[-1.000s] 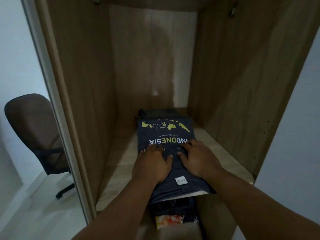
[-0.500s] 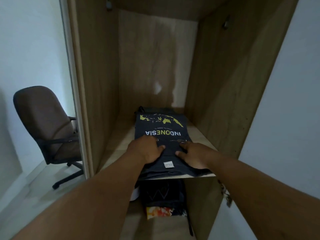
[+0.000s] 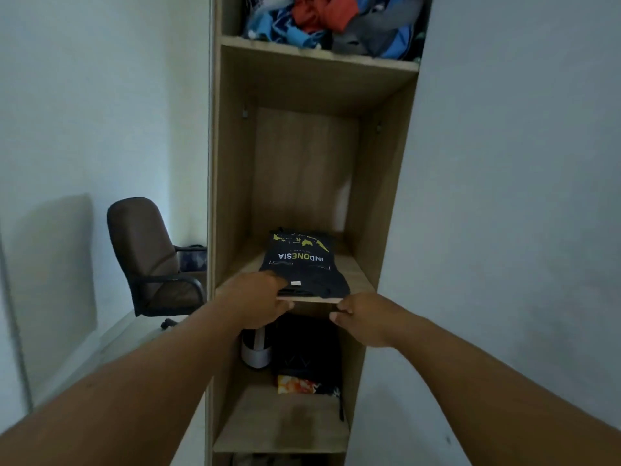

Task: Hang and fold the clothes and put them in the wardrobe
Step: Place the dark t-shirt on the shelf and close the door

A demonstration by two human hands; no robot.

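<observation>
— Where's the folded shirt (image 3: 304, 264)?
— Flat on the wardrobe's middle shelf (image 3: 358, 280), print facing up.
— And the hands?
— Left hand (image 3: 257, 302) touches the shirt's near edge at 7 o'clock; right hand (image 3: 361, 317), fingers loosely curled, holds nothing at 5 o'clock.

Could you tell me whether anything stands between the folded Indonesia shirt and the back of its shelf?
Nothing visible does. The folded shirt already lies on the middle shelf, with bare board behind it up to the back panel. The left hand is at its front edge.
</observation>
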